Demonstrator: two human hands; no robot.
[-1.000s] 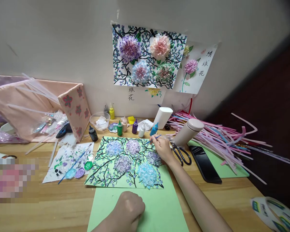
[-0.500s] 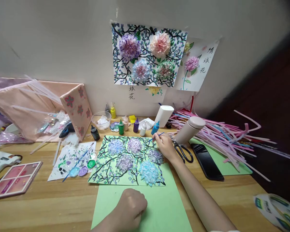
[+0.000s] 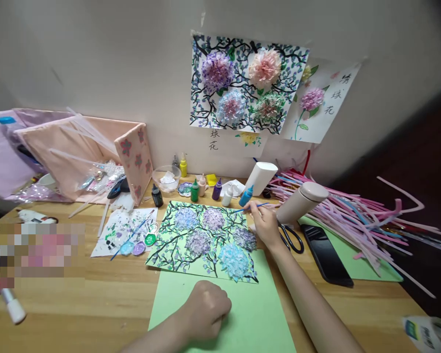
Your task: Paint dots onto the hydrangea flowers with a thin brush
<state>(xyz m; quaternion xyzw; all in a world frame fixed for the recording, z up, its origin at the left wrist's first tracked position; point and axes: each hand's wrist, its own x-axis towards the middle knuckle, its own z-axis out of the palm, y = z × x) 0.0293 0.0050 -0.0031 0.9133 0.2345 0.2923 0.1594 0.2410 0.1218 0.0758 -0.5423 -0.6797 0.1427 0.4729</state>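
Observation:
My right hand [image 3: 266, 225] pinches a thin blue paintbrush [image 3: 256, 205], its tip over the upper right part of a painted sheet [image 3: 176, 260]. The sheet shows black branches, small leaves and several textured flowers in blue, purple and turquoise. A larger light green paper [image 3: 257, 314] lies under its lower part. Closed in a fist, my left hand [image 3: 208, 309] rests on that green paper below the picture; whether anything is inside cannot be seen. To the left, another blue brush [image 3: 132, 232] lies across a paint-spotted paper [image 3: 113, 225] beside small paint lids [image 3: 138, 248].
Paint bottles [image 3: 216, 189] line the back. Right of my hand are scissors [image 3: 293, 239], a tumbler [image 3: 302, 201], a phone [image 3: 327, 255] and pipe cleaners [image 3: 338, 211]. A pink fabric box [image 3: 132, 157] stands at left. A flower picture [image 3: 250, 83] hangs on the wall.
The view has swung left, so most things appear farther right. Both hands keep nearly the same places relative to the picture, and the right hand still holds the brush.

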